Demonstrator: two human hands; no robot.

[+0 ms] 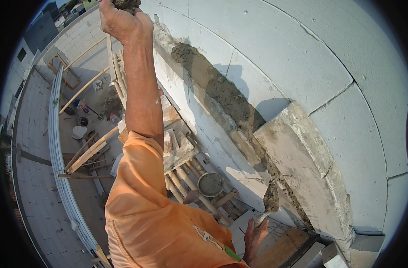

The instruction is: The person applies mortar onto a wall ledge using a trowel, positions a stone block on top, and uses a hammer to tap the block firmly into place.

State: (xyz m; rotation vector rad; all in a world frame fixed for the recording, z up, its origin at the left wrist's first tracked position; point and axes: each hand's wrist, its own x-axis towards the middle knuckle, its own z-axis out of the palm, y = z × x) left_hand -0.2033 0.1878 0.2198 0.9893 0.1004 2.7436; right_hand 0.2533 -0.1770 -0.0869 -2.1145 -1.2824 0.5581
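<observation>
My left hand is raised at the top of the view, closed around a dark lump of wet mortar. Low in the view, my right hand grips a trowel whose blade carries mortar and lies against a narrow ledge on the white block wall. A band of grey mortar runs along this ledge. Beside the band, a rough pale concrete slab sits against the wall, with mortar along its lower-left edge. My orange sleeve and forearm hide part of the scene below.
Below me are bamboo scaffold poles, a bucket of mortar and boards with block pieces. Farther down are long pale rails, leaning poles and scattered tools on the floor. A block wall runs along the left.
</observation>
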